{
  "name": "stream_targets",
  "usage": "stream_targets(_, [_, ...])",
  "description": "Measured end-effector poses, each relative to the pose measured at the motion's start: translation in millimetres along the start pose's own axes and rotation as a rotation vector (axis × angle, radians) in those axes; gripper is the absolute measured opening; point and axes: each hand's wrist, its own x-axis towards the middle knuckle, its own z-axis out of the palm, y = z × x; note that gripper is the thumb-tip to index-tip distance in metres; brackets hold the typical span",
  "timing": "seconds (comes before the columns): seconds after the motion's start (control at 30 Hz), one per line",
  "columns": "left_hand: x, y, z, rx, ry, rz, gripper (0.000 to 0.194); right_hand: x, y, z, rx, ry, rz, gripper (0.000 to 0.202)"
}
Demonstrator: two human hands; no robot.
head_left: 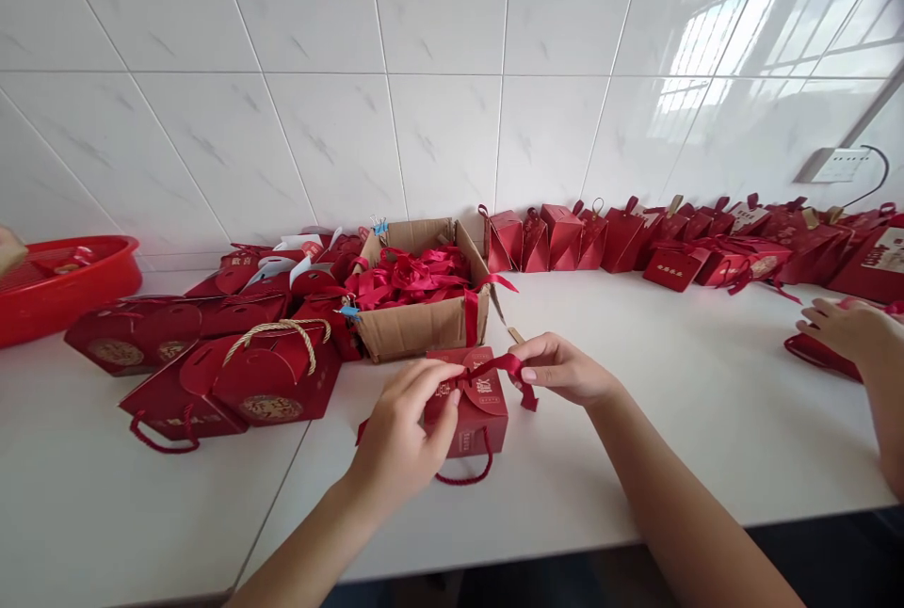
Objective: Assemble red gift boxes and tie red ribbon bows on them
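White tile wall (444, 147): grey-veined panels, beyond the grip; barred-window reflection at upper right.
White tabletop (621, 467): smooth, spreading to both sides of the grip; one seam near its left.
Right-hand row of red boxes (565, 236): along the wall foot, beyond and right of the grip; many with loops on top.
Left-hand group of red boxes (272, 377): clustered left of the grip; front pieces with gold or red cord handles.
Red tub (105, 283): round, well left of the grip.
Cardboard carton (413, 330): open, just beyond the grip, heaped with loose ribbons (416, 279).
Left hand (402, 429): from lower left, back upward, thumb and index finger close together on the lid; cannot tell whether they pinch ribbon.
Right hand (569, 371): from lower right, thumb and index finger closed on ribbon.
Co-worker's hand (851, 330): well right of the grip, over a red piece.
Small red box (480, 420): upright on the tabletop, under the left fingers.
Red ribbon (498, 363): from the lid to the right fingertips, short end hanging.
Writing: pale Chinese characters on the lid, partly covered; side lettering too small to read.
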Motion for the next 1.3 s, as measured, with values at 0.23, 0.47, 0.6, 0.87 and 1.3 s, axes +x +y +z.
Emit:
stream_targets(0.23, [20.1,10.4,2.2,0.18,-0.097,-0.045,0.015,0.5,-11.6,16.2,0.064,0.092,-0.146,0.014])
stream_targets(0.47, [47.4,19.6,4.5,0.14,-0.085,-0.105,0.012,4.5,-7.3,25.1,-0.006,0.114,-0.189,0.019])
stream_targets(0.6, [50.3,19.0,4.8,0.102,-0.04,-0.114,0.014,6.0,-6.4,30.7,0.003,0.176,-0.14,0.017])
stream_targets(0.87, [51.4,15.2,5.7,0.053,0.004,-0.154,0.011,18.1,-2.9,47.4,-0.225,0.264,-0.087,0.024])
stream_targets(1.3, [20.7,-31.2,-9.2,-0.27,-0.074,-0.556,0.027,20.4,4.2,50.2,-0.207,0.28,-0.167,0.02])
